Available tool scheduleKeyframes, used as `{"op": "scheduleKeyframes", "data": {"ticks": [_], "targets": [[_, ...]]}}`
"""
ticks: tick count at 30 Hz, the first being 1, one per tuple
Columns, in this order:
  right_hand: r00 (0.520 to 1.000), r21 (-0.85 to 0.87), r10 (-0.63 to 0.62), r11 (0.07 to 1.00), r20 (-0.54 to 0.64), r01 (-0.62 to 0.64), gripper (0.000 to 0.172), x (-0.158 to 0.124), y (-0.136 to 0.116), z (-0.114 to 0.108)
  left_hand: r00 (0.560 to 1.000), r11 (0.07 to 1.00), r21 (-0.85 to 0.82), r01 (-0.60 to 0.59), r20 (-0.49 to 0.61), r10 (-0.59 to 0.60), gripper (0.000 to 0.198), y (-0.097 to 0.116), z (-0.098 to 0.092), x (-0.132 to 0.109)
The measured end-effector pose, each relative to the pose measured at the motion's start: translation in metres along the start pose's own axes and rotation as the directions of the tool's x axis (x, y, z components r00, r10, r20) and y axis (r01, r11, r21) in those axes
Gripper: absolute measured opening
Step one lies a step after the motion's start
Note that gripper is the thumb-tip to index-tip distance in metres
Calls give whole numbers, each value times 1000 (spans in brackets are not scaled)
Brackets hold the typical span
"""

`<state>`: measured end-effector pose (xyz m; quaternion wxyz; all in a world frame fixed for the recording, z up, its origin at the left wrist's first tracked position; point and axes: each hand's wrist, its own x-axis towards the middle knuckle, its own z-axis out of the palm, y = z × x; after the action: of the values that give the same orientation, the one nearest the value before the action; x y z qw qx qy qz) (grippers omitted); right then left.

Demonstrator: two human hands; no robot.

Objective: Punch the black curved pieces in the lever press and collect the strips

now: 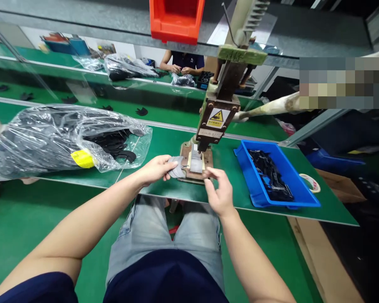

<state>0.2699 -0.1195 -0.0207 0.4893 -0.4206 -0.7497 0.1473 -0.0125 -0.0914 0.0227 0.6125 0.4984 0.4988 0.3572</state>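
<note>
My left hand (pixel 156 170) is closed on a flat grey curved piece (pixel 177 169), pinched between thumb and fingers, just left of the press base. The bench press (pixel 216 120) stands upright on the green table, with a warning label on its head. Under its ram, a fixture with a light grey plate (pixel 196 163) is bolted to the brown base (pixel 185 151). My right hand (pixel 220 191) is at the right front corner of that base, its thumb and fingers apart. I make out nothing between them.
A clear plastic bag (pixel 50 139) of dark curved pieces lies to the left. On the right, a blue bin (pixel 303 198) holds black parts beside a tape roll (pixel 311 183). An orange bin (pixel 177 35) sits overhead. Across the benches, another person (pixel 189 61) handles something small.
</note>
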Motion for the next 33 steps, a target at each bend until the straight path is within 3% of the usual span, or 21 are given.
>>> {"op": "scheduleKeyframes", "data": {"ticks": [3,6,11,15,18,21,24,26,30,33], "targets": [[983,-72,136,987,-122,-146,37,-9,39,-26,965,985,-129,117,-220,-143,33,-8,-18,40],[954,-135,227,957,-195,-255,34,-23,72,-43,912,952,-246,183,-318,-258,30,-5,-31,94],[935,-178,266,934,-236,-311,30,-34,91,-42,899,965,-246,96,-395,-190,23,31,-41,188],[938,-195,255,933,-234,-302,26,-35,90,-43,888,976,-220,6,-447,-106,14,46,-46,221],[950,-186,230,945,-210,-270,24,-37,87,-46,879,986,-164,-1,-471,-77,14,32,-49,210],[962,-162,196,960,-191,-227,28,-36,82,-47,886,998,-62,-18,-463,-13,20,8,-51,174],[973,-151,171,969,-155,-194,33,-34,73,-44,913,948,315,-55,-368,176,47,-22,-54,126],[981,-163,163,970,-106,-179,37,-33,65,-42,909,792,601,-109,-262,324,56,-42,-56,94],[985,-238,172,957,-4,-168,31,-27,47,-51,757,423,870,-254,-93,646,42,-79,-62,51],[975,-346,222,915,2,-207,28,-15,40,-81,688,326,896,-302,-32,725,36,-104,-59,31]]}}
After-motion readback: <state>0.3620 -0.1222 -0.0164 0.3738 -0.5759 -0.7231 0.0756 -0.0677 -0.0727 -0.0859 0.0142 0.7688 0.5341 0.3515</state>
